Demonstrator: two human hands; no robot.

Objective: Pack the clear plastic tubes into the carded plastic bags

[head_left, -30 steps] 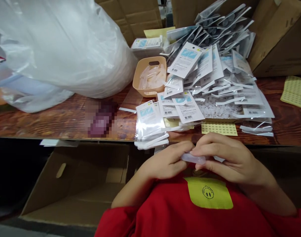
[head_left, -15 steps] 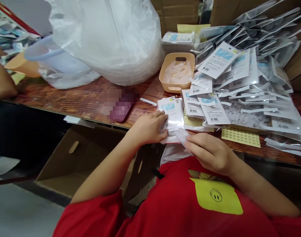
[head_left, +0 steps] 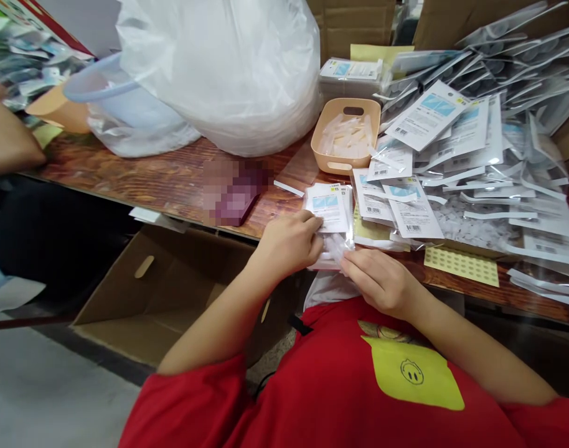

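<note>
At the table's front edge, a clear plastic bag (head_left: 348, 233) with a white printed card (head_left: 329, 210) lies on a small stack. My left hand (head_left: 291, 244) is at the bag's left side, its fingers curled and gripping there. From the lower right, my right hand (head_left: 382, 280) pinches a small translucent white packet (head_left: 333, 246). The packet lies at the bag's lower end, below the card; whether it is fully inside cannot be made out. Behind the bag, a peach basket (head_left: 345, 163) contains more such pale packets.
Many carded bags (head_left: 466, 137) are heaped to the right, beside a yellow sticker sheet (head_left: 462, 266). A large white plastic sack (head_left: 228, 74) and a blue tub (head_left: 102, 87) stand at the back left. Below the table is a cardboard box (head_left: 126, 298). Another person's arm (head_left: 9, 137) reaches in at left.
My right hand has moved left with the packet, which now lies flatter across the bag's lower end. My left hand stays at the bag. The view has shifted slightly.
</note>
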